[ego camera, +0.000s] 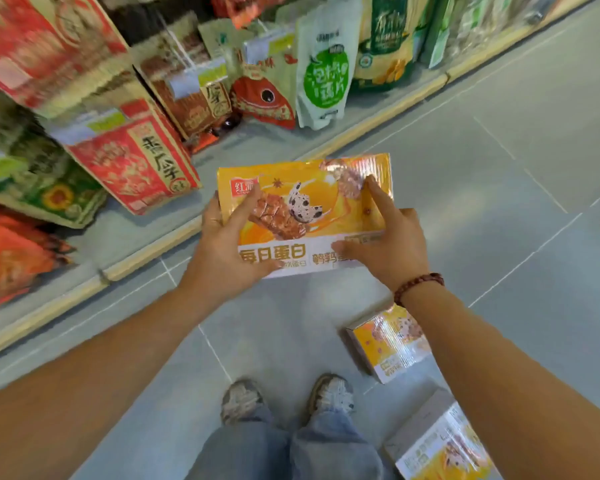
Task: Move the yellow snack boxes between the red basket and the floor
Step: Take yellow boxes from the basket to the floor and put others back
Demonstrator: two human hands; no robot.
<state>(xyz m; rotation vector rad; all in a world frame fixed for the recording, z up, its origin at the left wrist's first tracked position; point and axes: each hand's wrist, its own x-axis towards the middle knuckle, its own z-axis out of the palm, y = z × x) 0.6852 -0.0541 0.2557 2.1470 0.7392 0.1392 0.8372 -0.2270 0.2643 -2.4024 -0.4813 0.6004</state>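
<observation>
I hold a flat yellow snack box [312,202] with a white lower band in front of me, above the grey floor. My left hand [229,244] grips its left edge, thumb on top. My right hand [385,244] holds its right side, index finger stretched over the lid. Two more yellow snack boxes lie on the floor by my right arm: one [388,341] near my right shoe, another [440,445] at the bottom right. The red basket is not in view.
A low store shelf [160,247] with a yellow edge strip runs diagonally along the left and top, packed with red cartons [136,157] and green-white pouches [323,74]. My shoes [329,396] stand on grey floor tiles [499,168].
</observation>
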